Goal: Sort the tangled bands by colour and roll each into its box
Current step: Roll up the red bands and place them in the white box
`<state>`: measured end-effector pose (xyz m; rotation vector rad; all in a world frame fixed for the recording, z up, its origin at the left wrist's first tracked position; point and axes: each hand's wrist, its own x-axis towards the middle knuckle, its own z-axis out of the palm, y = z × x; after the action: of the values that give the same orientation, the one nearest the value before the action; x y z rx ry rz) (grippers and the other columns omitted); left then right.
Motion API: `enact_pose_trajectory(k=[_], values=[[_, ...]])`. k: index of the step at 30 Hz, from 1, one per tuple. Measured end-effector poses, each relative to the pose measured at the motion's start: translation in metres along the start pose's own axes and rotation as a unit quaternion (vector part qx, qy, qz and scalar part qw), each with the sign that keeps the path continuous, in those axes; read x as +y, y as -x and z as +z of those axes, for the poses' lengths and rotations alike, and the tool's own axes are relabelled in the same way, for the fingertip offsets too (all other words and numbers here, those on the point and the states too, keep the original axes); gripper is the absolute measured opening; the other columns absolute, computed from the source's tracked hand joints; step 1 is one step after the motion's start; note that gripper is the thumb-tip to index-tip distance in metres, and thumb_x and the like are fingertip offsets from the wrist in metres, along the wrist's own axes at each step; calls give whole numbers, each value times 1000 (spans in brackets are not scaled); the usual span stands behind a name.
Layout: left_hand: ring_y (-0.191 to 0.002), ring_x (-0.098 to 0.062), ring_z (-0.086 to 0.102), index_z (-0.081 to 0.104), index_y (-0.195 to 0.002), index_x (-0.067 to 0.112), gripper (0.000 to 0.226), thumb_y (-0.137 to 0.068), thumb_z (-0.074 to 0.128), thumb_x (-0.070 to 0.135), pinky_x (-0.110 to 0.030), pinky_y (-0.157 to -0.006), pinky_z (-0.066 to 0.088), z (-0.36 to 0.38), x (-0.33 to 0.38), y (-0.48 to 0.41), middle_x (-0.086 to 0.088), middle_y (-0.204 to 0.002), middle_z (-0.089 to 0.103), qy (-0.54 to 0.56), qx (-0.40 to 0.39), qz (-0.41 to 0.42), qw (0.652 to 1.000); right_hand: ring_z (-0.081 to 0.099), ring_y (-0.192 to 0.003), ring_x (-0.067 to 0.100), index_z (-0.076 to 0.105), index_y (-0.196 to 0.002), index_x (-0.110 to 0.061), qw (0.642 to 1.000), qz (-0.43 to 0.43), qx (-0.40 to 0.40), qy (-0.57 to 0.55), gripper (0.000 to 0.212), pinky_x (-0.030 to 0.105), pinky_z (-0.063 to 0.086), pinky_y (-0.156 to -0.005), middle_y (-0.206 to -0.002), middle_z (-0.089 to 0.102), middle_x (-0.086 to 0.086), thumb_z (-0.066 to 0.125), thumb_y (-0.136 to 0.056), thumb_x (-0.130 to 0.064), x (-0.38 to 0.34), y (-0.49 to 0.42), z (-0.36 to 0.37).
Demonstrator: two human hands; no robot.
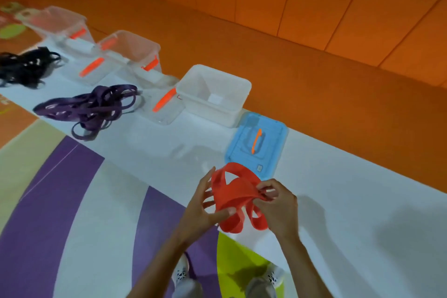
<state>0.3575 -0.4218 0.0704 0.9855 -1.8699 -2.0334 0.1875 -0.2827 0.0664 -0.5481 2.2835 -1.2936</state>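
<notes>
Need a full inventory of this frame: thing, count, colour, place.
red band: 1, red, in both hands
purple bands: 1 pile, purple, table left
black bands: 1 pile, black, far left
clear boxes: 2, orange latches, back row
clear lids: 2, orange handles, before boxes
white box: 1, open, centre
blue lid: 1, right of white box
table: 1, white
shoes: 2, white, floor
left hand: holds band
right hand: pinches band

Buried in folds of the red band (232, 191): fingertips of the right hand (278, 205). Partly masked behind it: fingers of the left hand (200, 208). Both forearms cropped at the bottom. Far left of the left hand, black bands (24, 68) cropped by the edge, farthest box (60, 24) blurred. Just beyond the right hand, lid label (259, 168) unreadable.
</notes>
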Motion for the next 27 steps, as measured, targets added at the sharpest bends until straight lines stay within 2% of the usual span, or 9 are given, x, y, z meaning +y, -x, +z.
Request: enact_pose_trajectory(k=[3,7,11,13,18,20,22,24,27], values=[[-135,-15,60,41,-153,50,99,-74,96,26,-46,-111,53,-62,-2,4,18,-153,53,16,-24,15,999,69,-80,-2,71,-82,-36,1000,14,15,-2,30,27,55,-73,-85,74,-25,78,-66,-12,-31,4,51],[-135,-21,60,48,-151,40,91,-76,94,20,-49,-112,52,-129,-6,15,7,-154,53,62,18,31,997,68,-80,-2,70,-83,-35,1000,6,22,5,39,26,52,-74,-86,73,-25,77,-72,2,-67,14,112],[-132,-15,63,57,-145,40,75,-79,92,30,-36,-101,58,-181,-3,17,12,-148,58,75,79,54,993,68,-84,1,70,-87,-33,1000,-12,6,20,37,32,55,-80,-91,73,-22,75,-75,1,-93,16,159],[-131,-14,63,59,-143,38,71,-79,91,35,-36,-102,57,-204,-2,9,13,-147,60,74,94,60,991,67,-85,2,69,-88,-34,999,-19,1,26,37,31,55,-81,-92,73,-21,74,-77,0,-103,9,178],[-122,-15,69,69,-130,30,51,-82,85,34,-36,-103,58,-239,1,-26,10,-134,70,49,110,47,992,67,-84,-7,68,-88,-45,997,-31,4,74,35,25,53,-74,-92,71,-30,82,-75,-16,-117,-19,210],[-118,-15,70,69,-129,29,47,-83,82,36,-34,-102,58,-248,3,-47,11,-129,72,31,117,40,992,68,-80,-7,69,-82,-48,995,-21,-9,102,31,25,55,-73,-87,71,-32,86,-73,-24,-118,-38,219],[-120,-11,69,64,-136,29,53,-85,78,36,-32,-102,57,-258,5,-72,10,-133,69,19,118,23,993,70,-78,-4,70,-78,-46,992,-10,-28,120,24,24,56,-73,-80,73,-28,88,-71,-33,-116,-62,228],[-126,-8,64,59,-142,28,54,-91,79,29,-34,-103,57,-267,4,-99,6,-138,64,11,113,2,994,69,-76,-1,76,-85,-38,988,3,-59,141,22,21,53,-70,-78,74,-23,89,-68,-44,-113,-87,238],[-127,-16,64,64,-137,21,36,-101,70,15,-43,-106,56,-278,-2,-136,2,-138,65,-67,93,-22,993,65,-71,3,79,-94,-35,977,18,-82,198,26,20,43,-61,-77,73,-19,89,-72,-45,-105,-110,256]])
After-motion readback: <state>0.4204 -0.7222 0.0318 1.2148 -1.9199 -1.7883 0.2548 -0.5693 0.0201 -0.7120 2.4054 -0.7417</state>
